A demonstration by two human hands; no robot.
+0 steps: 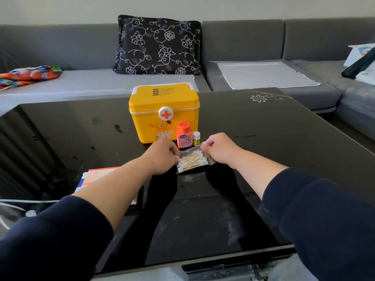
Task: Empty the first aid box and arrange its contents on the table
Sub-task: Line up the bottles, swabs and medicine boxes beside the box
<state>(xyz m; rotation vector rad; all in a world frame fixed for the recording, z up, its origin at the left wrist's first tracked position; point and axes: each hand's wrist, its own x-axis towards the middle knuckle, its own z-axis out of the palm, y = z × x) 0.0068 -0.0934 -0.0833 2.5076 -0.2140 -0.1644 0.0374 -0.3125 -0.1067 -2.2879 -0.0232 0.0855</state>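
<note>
Both hands, left hand and right hand, pinch a clear plastic bag of cotton swabs on the shiny black table, just before the closed yellow first aid box.

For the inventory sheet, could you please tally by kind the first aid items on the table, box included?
Yellow first aid box, lid shut: 1
Bottles: 2, an orange-capped bottle and a small white-capped bottle
Bag of cotton swabs, held by the left hand and right hand: 1
Flat cartons, partly hidden: at least 1
Total: at least 5
</note>
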